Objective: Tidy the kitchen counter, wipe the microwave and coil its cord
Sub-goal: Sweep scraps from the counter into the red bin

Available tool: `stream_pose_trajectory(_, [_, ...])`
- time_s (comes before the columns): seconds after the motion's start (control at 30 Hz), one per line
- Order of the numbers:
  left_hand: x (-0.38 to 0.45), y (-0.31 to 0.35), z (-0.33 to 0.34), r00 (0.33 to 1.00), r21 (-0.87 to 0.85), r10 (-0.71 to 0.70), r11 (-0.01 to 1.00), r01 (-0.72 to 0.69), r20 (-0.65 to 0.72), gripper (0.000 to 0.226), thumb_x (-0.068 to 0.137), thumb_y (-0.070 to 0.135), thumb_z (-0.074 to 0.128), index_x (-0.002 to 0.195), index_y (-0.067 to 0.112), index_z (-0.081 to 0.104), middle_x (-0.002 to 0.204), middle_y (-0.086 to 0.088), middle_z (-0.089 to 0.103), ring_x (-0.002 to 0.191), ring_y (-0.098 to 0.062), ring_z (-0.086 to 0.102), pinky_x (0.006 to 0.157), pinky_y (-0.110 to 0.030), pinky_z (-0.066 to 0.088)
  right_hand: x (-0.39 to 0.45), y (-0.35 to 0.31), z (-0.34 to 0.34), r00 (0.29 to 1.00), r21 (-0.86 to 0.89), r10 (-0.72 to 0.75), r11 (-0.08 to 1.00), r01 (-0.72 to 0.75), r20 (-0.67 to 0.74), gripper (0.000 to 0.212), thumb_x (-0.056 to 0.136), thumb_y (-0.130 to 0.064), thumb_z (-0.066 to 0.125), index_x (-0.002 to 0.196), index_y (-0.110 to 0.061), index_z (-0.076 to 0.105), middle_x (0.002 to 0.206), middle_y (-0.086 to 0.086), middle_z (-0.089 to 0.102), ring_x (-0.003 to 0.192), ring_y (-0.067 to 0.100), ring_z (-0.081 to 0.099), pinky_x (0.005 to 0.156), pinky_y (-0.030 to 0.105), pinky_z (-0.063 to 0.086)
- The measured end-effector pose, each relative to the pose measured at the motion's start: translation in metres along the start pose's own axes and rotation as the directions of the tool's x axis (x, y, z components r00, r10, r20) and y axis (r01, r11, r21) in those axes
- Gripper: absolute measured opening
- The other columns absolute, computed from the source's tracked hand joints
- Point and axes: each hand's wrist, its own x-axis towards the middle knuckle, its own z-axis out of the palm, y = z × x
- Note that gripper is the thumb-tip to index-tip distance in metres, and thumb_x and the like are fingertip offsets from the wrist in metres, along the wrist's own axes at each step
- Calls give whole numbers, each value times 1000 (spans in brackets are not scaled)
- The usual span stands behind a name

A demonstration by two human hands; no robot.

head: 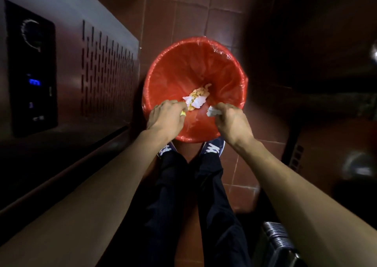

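Left hand [165, 117] pinching small yellow scrap [183, 113], right hand [232, 119] pinching white paper bit [211, 111], both over red-lined bin [183, 62], food-smeared paper wad [196, 99] btwn & just beyond fingertips.

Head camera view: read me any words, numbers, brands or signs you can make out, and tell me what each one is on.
Blue display on the dark control panel of the steel appliance at left: lit, but too blurred to read.
Small marks lower on that panel: too small to read.
White emblem on the blue shoes: a logo shape only, no legible letters.
No other text is visible.
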Motion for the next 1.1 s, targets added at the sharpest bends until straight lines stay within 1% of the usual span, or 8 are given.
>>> stream_pose_trajectory(0.13, [15, -7, 16, 1000, 24, 22, 999, -22, 12, 21, 95, 24, 60, 114, 28, 65, 119, 4, 59, 116, -24, 53, 97, -39, 43, 15, 8, 16, 999, -24, 2, 1000, -1, 44, 45, 88, -9, 55, 134, -14, 58, 129, 14, 62, 115, 36, 58, 96, 42, 50])
stream_pose_trajectory(0.23, [18, -8, 22, 999, 31, 22, 999, -23, 24, 24, 95, 26, 59, 118, 28, 63, 126, 4, 57, 120, -25, 50, 100, -42, 41, 17, 10, 25, 997, -58, -16, 998, 20, 77, 51, 86, -16, 57, 136, -15, 55, 136, 8, 57, 119, 37, 55, 99, 49, 48])
stream_pose_trajectory(0.3, [18, -7, 24, 999, 46, 30, 998, -32, 32, 26, 95, 28, 57, 121, 27, 61, 126, 1, 59, 119, -26, 50, 99, -43, 41, 14, 8, 25, 994, -70, -10, 997, 18, 111, 54, 84, -17, 56, 138, -15, 53, 138, 8, 55, 122, 37, 54, 101, 49, 46])
stream_pose_trajectory(0.43, [14, -4, 22, 999, 71, 21, 997, -24, 45, 32, 96, 31, 56, 127, 25, 59, 126, -2, 60, 118, -27, 51, 99, -45, 42, 7, 7, 18, 992, -95, -28, 995, 39, 124, 52, 86, -14, 58, 138, -16, 52, 134, 7, 57, 118, 36, 55, 98, 48, 48])
stream_pose_trajectory(0.63, [4, 5, 6, 999, 92, 14, 996, -17, 38, 35, 96, 31, 54, 130, 23, 58, 125, -3, 60, 117, -29, 52, 101, -45, 42, 0, -2, -1, 992, -114, -33, 992, 47, 123, 52, 86, -17, 58, 138, -17, 52, 134, 7, 58, 120, 35, 55, 97, 48, 49])
stream_pose_trajectory(0.8, [-23, 19, -33, 999, 127, 19, 992, -24, 38, 40, 97, 31, 50, 135, 20, 54, 133, -5, 58, 121, -29, 50, 103, -46, 41, -15, -23, -42, 994, -125, -59, 990, 70, 91, 52, 85, -17, 58, 137, -19, 56, 133, 7, 61, 119, 34, 57, 98, 46, 49])
stream_pose_trajectory(1.0, [-84, 50, -108, 999, 94, -3, 996, 6, -36, 46, 97, 34, 49, 141, 24, 48, 141, 0, 52, 129, -26, 45, 106, -43, 35, -56, -71, -123, 991, -147, -132, 980, 136, 32, 47, 87, -20, 60, 134, -19, 58, 133, 5, 62, 118, 34, 59, 95, 46, 51])
stream_pose_trajectory(1.1, [-119, 68, -148, 996, 69, -23, 997, 29, -85, 48, 98, 36, 48, 145, 24, 45, 145, 1, 50, 132, -25, 43, 108, -44, 33, -81, -99, -161, 986, -138, -154, 977, 161, 55, 41, 88, -23, 61, 129, -18, 61, 128, 6, 65, 114, 33, 60, 93, 43, 52])
